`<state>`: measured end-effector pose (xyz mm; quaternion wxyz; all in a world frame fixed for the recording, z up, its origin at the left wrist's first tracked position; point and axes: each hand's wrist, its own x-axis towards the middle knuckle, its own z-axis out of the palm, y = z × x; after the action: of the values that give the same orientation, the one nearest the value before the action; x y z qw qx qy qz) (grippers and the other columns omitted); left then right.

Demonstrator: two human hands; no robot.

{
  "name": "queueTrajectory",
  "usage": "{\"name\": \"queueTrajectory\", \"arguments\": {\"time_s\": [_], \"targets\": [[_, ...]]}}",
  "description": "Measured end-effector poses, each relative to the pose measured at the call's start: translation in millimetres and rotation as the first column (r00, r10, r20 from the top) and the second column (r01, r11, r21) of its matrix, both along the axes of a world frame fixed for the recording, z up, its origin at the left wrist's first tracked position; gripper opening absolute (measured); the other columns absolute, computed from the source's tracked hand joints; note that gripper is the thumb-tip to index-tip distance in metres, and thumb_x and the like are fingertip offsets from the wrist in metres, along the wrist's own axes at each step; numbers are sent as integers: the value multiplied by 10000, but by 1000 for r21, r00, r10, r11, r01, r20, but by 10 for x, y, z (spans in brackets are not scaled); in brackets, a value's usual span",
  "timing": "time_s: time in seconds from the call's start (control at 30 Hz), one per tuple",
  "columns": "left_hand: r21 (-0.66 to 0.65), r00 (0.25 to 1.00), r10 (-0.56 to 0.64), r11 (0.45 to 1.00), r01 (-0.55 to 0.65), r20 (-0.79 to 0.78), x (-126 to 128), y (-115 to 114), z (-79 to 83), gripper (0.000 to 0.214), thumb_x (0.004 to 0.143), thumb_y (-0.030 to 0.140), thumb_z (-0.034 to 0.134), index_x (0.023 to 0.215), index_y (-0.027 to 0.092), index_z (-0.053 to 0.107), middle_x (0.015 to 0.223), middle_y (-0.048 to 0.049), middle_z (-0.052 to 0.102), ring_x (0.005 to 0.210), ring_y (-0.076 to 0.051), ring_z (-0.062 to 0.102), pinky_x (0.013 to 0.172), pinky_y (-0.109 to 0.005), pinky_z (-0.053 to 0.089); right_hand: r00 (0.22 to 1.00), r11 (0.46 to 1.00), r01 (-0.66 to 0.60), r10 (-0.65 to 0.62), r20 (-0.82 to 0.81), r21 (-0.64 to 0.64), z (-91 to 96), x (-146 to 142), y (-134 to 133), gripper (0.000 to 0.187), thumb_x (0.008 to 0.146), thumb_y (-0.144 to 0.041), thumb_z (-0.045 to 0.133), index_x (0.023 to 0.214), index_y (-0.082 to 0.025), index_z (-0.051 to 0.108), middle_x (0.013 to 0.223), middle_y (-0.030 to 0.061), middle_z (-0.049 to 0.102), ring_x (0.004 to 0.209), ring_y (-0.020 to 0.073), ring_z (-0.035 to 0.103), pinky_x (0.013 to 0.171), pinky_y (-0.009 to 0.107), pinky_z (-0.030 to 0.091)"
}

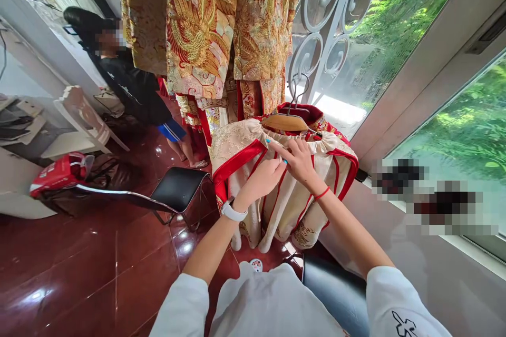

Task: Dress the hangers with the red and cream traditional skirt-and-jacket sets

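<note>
Two bare hands meet at a cream brocade garment with red satin trim (290, 208), the left hand (261, 181) curled, the right hand (301, 163) half-open with forefinger extended; their exact hold cannot be told. Adjusting its gathered edge seems underway, calling for precise fingertips, below hanging gold-and-red embroidered garments (200, 26).

Cream, red-trimmed garment (291, 208), its gathered top just below a wooden hanger (285, 122), panels in loose downward folds.
</note>
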<state>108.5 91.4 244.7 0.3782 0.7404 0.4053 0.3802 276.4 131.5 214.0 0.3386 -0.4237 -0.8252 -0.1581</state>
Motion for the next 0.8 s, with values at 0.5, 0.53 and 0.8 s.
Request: {"name": "queueTrajectory", "arguments": {"time_s": [0.5,0.53,0.8], "targets": [[-44,944,-311,947,318,114,-438,377,2,368,903,485,546,728,193,686,791,-62,701,808,-202,659,797,-329,527,974,981,-147,121,-190,-127,-33,76,-212,513,973,-118,284,1344,-234,620,886,69,614,867,237,531,921,425,400],[-77,931,-337,934,349,137,-443,390,-36,378,906,490,541,727,188,682,780,-67,695,785,-202,659,783,-332,531,951,968,-195,147,-274,-158,8,96,-231,479,979,-140,298,1271,-245,663,875,64,620,858,234,539,894,414,412],[123,983,-19,992,-4,182,-197,226,-78,334,807,192,624,1141,199,616,1088,-71,681,923,-169,656,763,-260,529,864,903,-388,287,-415,-185,343,184,-211,247,975,-345,549,826,-245,719,870,64,667,795,200,610,717,330,474]]}}
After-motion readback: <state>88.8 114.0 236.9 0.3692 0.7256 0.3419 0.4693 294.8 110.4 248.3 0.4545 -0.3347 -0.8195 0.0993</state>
